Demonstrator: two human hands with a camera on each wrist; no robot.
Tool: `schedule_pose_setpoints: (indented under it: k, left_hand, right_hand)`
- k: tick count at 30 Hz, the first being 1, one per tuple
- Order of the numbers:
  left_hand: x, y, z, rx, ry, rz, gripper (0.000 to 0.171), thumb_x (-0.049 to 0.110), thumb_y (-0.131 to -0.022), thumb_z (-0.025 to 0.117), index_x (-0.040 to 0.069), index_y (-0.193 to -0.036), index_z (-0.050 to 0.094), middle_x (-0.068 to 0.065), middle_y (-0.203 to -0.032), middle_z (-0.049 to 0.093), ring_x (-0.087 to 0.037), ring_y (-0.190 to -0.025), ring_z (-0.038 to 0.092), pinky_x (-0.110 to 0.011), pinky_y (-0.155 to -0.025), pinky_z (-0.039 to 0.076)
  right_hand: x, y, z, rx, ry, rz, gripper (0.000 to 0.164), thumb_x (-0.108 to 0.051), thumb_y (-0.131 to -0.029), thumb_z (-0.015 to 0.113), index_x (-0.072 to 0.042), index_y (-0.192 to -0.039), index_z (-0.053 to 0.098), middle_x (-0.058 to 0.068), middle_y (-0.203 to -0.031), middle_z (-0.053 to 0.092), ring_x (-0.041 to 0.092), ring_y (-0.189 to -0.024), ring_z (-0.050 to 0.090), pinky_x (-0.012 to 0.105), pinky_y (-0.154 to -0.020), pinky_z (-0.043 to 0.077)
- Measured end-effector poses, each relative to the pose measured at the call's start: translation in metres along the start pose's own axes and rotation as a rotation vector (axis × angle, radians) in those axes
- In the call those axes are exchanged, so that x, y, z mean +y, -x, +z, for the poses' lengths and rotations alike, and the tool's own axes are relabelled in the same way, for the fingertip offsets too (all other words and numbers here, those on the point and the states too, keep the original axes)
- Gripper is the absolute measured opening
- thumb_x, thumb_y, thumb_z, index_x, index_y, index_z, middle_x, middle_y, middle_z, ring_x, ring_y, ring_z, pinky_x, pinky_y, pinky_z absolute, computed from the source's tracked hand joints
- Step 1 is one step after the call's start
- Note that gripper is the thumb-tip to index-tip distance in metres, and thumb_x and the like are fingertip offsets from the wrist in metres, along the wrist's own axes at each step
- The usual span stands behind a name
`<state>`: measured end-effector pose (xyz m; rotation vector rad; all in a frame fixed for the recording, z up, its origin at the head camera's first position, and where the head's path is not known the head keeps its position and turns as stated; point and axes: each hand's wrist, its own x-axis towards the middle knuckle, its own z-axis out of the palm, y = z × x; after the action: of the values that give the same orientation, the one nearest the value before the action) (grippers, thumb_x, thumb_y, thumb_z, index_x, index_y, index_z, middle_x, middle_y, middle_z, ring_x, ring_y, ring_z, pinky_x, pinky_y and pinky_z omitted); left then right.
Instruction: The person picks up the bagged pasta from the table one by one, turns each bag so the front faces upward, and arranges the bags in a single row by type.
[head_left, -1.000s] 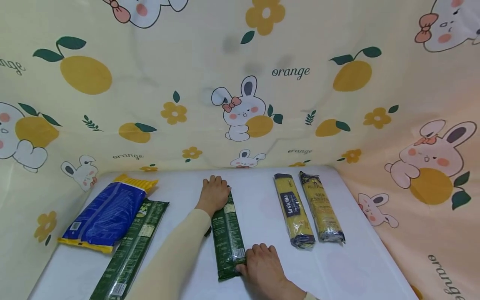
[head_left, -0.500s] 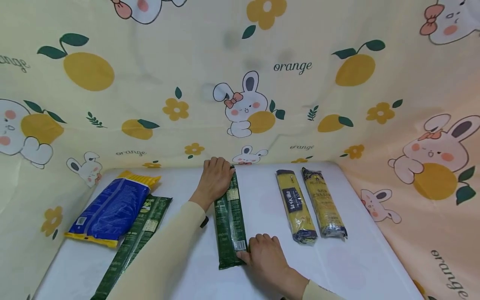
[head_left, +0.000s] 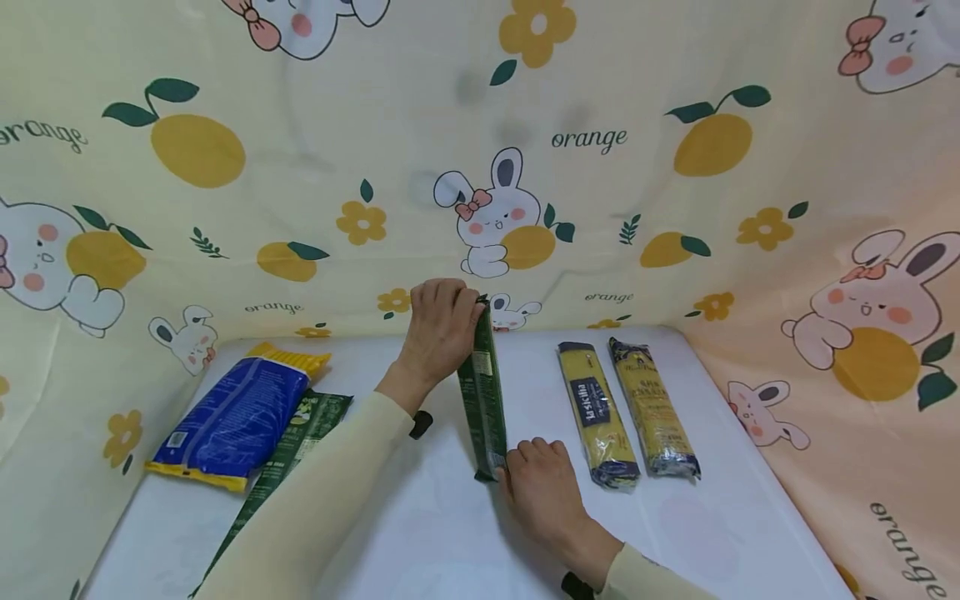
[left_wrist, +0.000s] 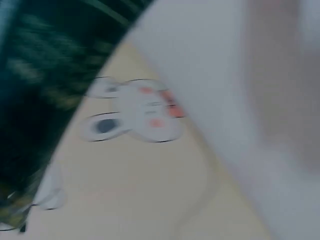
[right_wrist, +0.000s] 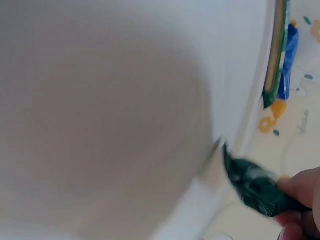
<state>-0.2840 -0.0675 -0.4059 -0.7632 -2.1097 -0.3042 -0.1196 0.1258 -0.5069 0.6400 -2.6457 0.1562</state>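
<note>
Across the top and both sides of the head frame: cream cloth backdrop (head_left: 637, 192), printed with rabbits, oranges, yellow flowers and the word "orange". White table (head_left: 420, 542) below it, filling the lower centre. Pale left sleeve (head_left: 315, 508) runs from the bottom edge up toward centre; right sleeve (head_left: 652, 575) shows only at the bottom, right of centre. Blue pack (head_left: 232, 417) with yellow ends lies at left of frame. Resting green pack (head_left: 318, 412) sits along its right edge, slanting to lower left, partly hidden by left sleeve. Held green pack (head_left: 483, 392) is at frame centre, tilted, upper end in front of the backdrop; can't tell if its lower end touches the table. Same pack is a blurred dark area at upper left of the left wrist view, and one crumpled end shows at lower right of the right wrist view. Right of centre, two yellow packs side by side, slightly apart: labelled yellow pack (head_left: 600, 437) with a navy patch, then plain yellow pack (head_left: 655, 408) further right. Left hand (head_left: 442, 329), centre of frame: fingers curled over the upper end of the held pack, grasping it. Right hand (head_left: 547, 492), lower centre: thumb and fingers pinching the lower end. Smallest: black wrist piece (head_left: 422, 425) at the left cuff
</note>
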Motion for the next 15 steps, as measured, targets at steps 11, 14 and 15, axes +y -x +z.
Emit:
schedule_pose_setpoints:
  k: [11,14,15]
  left_hand:
    - [0.017,-0.004,-0.019,-0.059,-0.102,-0.054,0.023,0.026,-0.108,0.055,0.011,-0.109,0.073,-0.007,-0.101,0.069,-0.029,-0.103,0.051,-0.049,-0.087,0.035]
    - [0.017,-0.004,-0.022,-0.064,-0.125,-0.063,0.025,0.028,-0.107,0.055,0.011,-0.108,0.074,-0.007,-0.101,0.072,-0.03,-0.104,0.053,-0.05,-0.087,0.035]
    - [0.018,-0.004,-0.023,-0.071,-0.128,-0.069,0.027,0.032,-0.107,0.055,0.011,-0.107,0.073,-0.008,-0.101,0.072,-0.03,-0.105,0.053,-0.049,-0.087,0.034]
  right_hand:
    - [-0.006,0.005,0.008,-0.006,0.164,-0.033,0.033,-0.037,-0.087,0.083,-0.011,-0.075,0.065,0.002,-0.071,0.058,0.021,-0.069,0.052,0.037,-0.067,0.038]
    - [-0.008,0.004,0.007,-0.042,0.163,-0.011,0.033,-0.038,-0.088,0.081,-0.012,-0.076,0.065,0.002,-0.073,0.06,0.022,-0.071,0.053,0.037,-0.068,0.039]
    - [-0.009,0.004,0.007,-0.05,0.161,-0.005,0.033,-0.039,-0.088,0.081,-0.012,-0.077,0.066,0.002,-0.073,0.061,0.022,-0.071,0.053,0.037,-0.068,0.039]
